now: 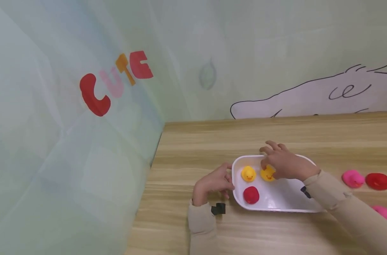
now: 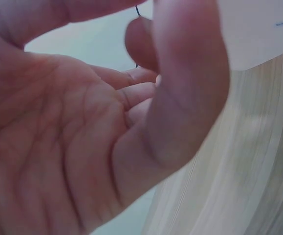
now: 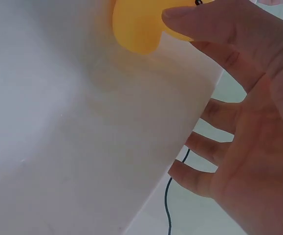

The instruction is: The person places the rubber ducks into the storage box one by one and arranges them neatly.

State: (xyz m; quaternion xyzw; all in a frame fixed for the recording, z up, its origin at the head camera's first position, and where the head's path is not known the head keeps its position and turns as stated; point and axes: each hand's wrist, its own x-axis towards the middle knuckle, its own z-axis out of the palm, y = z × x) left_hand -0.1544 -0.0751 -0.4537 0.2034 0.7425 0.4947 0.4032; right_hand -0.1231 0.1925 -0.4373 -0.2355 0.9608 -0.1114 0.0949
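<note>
A white tray [image 1: 286,198] lies on the wooden table. My left hand [image 1: 214,180] is at its left end, fingertips right at the rim; in the left wrist view its palm faces the camera with nothing in it. Reaching over the tray, my right hand [image 1: 287,164] pinches a yellow rubber duck [image 1: 268,175] between thumb and index finger. Its other fingers spread out past the far rim. In the right wrist view the thumb overlaps this duck, whose rounded body [image 3: 139,24] shows. Another yellow duck [image 1: 248,174] sits to its left, with a rounded red toy [image 1: 251,195] in front of that.
Right of the tray are a pink duck [image 1: 353,179], a red toy [image 1: 377,181] beside it, and another pink toy [image 1: 386,214] partly covered by the right sleeve. A curtain with coloured letters [image 1: 96,95] bounds the table on the left and another sheet stands behind.
</note>
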